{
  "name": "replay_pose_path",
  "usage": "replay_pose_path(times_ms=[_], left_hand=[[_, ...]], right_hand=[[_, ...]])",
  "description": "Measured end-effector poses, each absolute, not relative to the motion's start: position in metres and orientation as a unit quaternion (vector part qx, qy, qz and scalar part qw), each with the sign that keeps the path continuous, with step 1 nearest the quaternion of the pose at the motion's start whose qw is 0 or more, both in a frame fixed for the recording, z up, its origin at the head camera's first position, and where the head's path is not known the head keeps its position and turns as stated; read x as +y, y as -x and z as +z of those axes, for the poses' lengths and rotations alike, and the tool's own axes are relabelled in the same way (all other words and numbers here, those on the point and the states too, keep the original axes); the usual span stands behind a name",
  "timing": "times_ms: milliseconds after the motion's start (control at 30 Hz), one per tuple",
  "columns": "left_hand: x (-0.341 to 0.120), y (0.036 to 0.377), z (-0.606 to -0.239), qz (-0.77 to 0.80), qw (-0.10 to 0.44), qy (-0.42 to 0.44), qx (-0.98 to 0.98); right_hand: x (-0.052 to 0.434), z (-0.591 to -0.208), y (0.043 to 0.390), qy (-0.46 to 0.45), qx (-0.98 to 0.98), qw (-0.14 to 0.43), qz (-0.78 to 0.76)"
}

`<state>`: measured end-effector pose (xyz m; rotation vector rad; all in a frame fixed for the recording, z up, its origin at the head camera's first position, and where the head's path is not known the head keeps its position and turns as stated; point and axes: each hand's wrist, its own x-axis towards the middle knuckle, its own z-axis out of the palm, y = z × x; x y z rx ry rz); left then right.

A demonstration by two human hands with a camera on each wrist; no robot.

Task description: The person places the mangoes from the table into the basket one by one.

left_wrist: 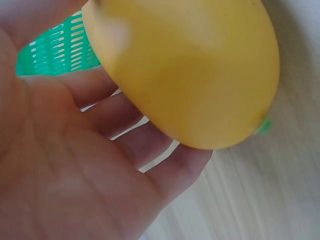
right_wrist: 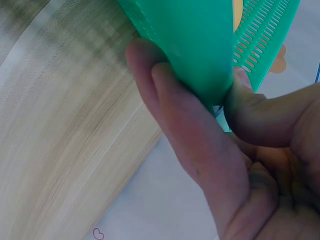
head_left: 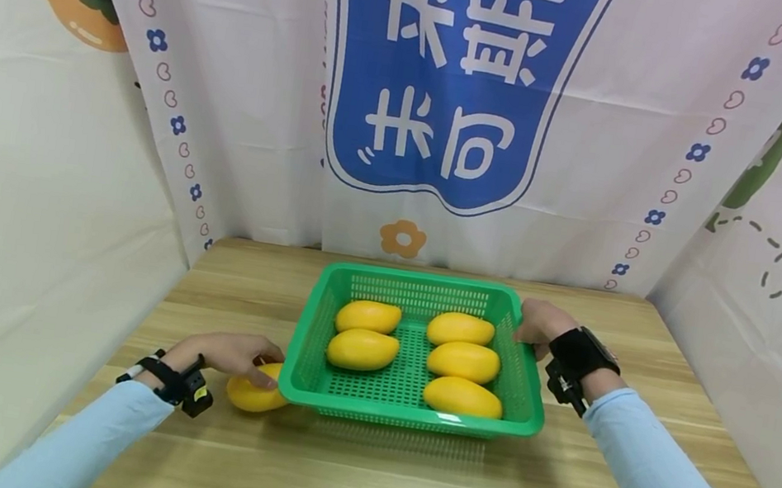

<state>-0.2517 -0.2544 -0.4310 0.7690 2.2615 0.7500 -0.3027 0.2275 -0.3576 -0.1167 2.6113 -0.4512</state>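
Note:
A green plastic basket [head_left: 405,411] stands in the middle of the table in the head view. Two yellow mangoes [head_left: 363,350] lie in its left half and three mangoes [head_left: 463,362] in its right half. My right hand [head_left: 543,325] grips the basket's right rim, and the right wrist view shows the thumb [right_wrist: 260,117] inside and fingers outside the green wall [right_wrist: 192,45]. Left of the basket, my left hand [head_left: 236,356] holds another mango [head_left: 256,393] low over the table. Close up, that mango [left_wrist: 200,75] has a small green tip, with the fingers curved along its side.
The wood-grain table [head_left: 394,486] extends around the basket. A white printed cloth [head_left: 264,134] with a blue sign hangs behind it, and more cloth closes off the left and right sides.

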Motion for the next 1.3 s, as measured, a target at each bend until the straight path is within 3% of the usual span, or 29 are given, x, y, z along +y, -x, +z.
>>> replay_pose_path(times_ms=[1300], left_hand=[[-0.257, 0.25, -0.449, 0.323, 0.341, -0.265, 0.842]], right_hand=[[0.229, -0.36, 0.303, 0.043, 0.954, 0.24, -0.173]])
